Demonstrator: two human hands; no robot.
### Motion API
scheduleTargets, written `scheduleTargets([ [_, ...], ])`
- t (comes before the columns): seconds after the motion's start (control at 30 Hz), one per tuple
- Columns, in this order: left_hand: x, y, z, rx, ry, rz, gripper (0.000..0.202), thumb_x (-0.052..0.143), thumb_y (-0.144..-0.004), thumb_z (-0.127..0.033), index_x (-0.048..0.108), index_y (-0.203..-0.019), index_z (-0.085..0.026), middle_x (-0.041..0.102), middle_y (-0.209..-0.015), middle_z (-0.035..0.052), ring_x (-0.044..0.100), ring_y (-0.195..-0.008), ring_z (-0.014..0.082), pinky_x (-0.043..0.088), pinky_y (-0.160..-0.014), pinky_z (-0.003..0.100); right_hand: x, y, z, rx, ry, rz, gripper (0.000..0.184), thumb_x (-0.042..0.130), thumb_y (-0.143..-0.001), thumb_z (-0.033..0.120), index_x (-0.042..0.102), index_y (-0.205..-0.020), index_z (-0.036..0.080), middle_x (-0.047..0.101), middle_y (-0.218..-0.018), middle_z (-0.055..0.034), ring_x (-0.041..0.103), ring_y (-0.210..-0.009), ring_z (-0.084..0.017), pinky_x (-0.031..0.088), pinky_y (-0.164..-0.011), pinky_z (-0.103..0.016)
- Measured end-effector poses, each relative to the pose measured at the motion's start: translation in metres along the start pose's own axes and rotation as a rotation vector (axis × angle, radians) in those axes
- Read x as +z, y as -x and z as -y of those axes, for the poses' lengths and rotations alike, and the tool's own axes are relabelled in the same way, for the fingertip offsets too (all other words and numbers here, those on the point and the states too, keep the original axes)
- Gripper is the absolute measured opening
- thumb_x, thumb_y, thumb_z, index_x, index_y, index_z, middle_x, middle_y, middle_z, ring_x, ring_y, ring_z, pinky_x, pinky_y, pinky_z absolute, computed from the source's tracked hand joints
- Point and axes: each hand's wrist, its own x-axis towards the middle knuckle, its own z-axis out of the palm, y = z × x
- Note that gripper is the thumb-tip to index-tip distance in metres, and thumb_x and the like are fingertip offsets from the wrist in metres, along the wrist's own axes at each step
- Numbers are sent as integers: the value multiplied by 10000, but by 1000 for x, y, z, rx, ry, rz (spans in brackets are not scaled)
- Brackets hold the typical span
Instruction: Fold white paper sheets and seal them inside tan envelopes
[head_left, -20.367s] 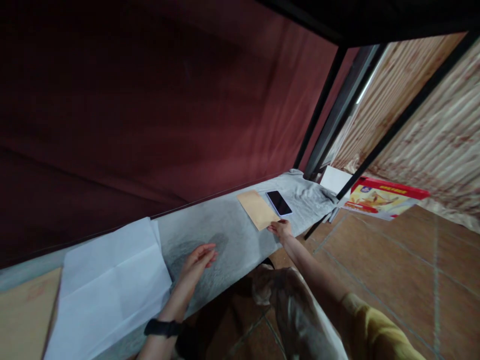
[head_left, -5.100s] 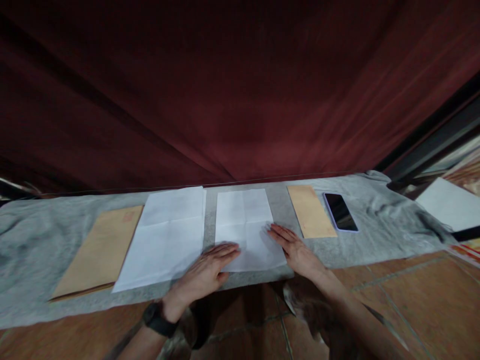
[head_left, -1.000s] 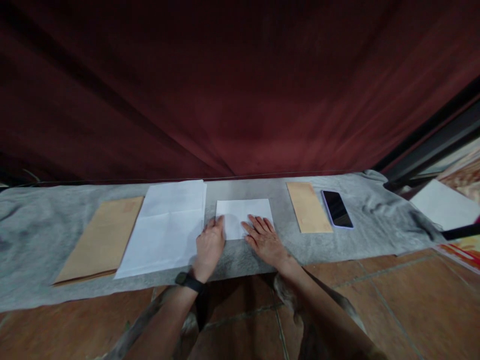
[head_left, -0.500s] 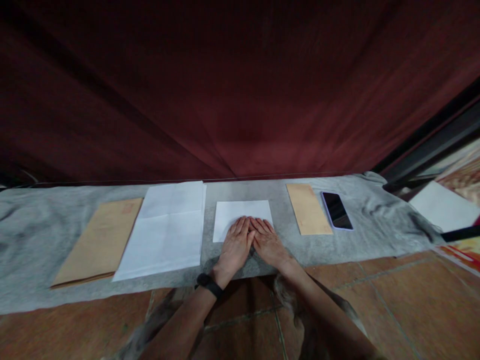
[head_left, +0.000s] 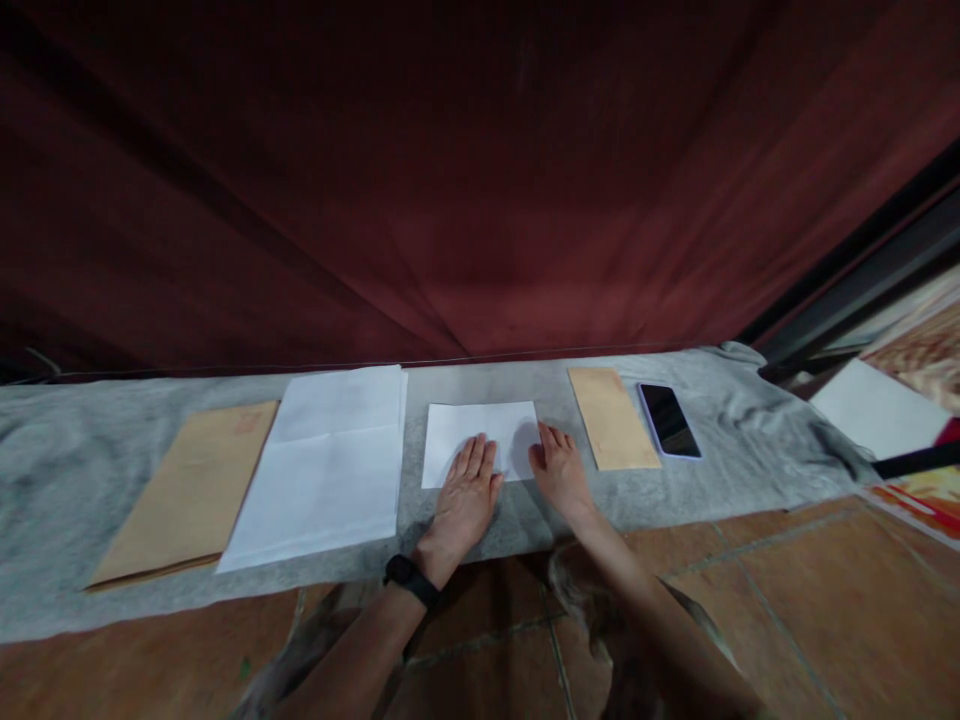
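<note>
Your left hand (head_left: 466,495) lay flat on the small white sheet (head_left: 491,421); your right hand (head_left: 561,472) curled at its edge, grip unclear.

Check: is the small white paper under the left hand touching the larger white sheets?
Apart. The head view shows a strip of grey cloth between the small white paper and the larger white sheets.

The head camera looks forward and down at gray cloth (head_left: 487,385).
</note>
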Motion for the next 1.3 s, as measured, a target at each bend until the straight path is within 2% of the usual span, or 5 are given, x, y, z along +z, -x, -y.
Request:
scheduleTargets([
  [0.17, -1, 0, -1, 6, 18, 12, 532, 369, -1027, -300, 415, -1522, -109, 422, -1590, 146, 318, -1512, 290, 383, -1198, 506, -2, -5, 4, 188, -77, 11, 480, 451, -948, 192, 524, -1419, 133, 697, -1096, -130, 683, -959, -235, 537, -856, -331],
  [0.4, -1, 0, 0, 7, 14, 21, 539, 372, -1030, -316, 419, -1519, -91, 408, -1596, 155, 327, -1508, 296, 383, -1197, 500, -13, -6, 8, 272, 14, 137, 320, 506, -978, 266, 622, -1253, 150, 727, -1070, -135, 713, -951, -231, 516, -816, -299],
  [0.9, -12, 7, 3, 33, -43, 58, 547, 396, -1023, -354, 418, -1514, -116, 413, -1594, 151, 340, -1504, 283, 315, -1225, 513, -22, -16, -5, 525, -638, 399, 161, 593, -847, 186, 614, -688, 190, 617, -567, 23, 584, -481, -124, 456, -438, -200],
  [1.13, -17, 9, 10, -11, -49, 67, 539, 404, -1019, -351, 447, -1488, -89, 424, -1581, 182, 340, -1503, 297, 299, -1226, 519, -34, -3, -5, 610, -909, 611, 86, 624, -804, 210, 681, -853, 168, 710, -626, -10, 671, -545, -147, 544, -512, -221],
  [1.3, -22, 13, 2, 143, 59, 100, 640, 482, -994, -473, 400, -1516, -113, 375, -1611, 179, 309, -1518, 287, 325, -1219, 499, -40, 3, -5, 639, -1090, 660, 157, 675, -763, 236, 702, -900, 165, 746, -686, -32, 698, -580, -164, 556, -528, -236],
])
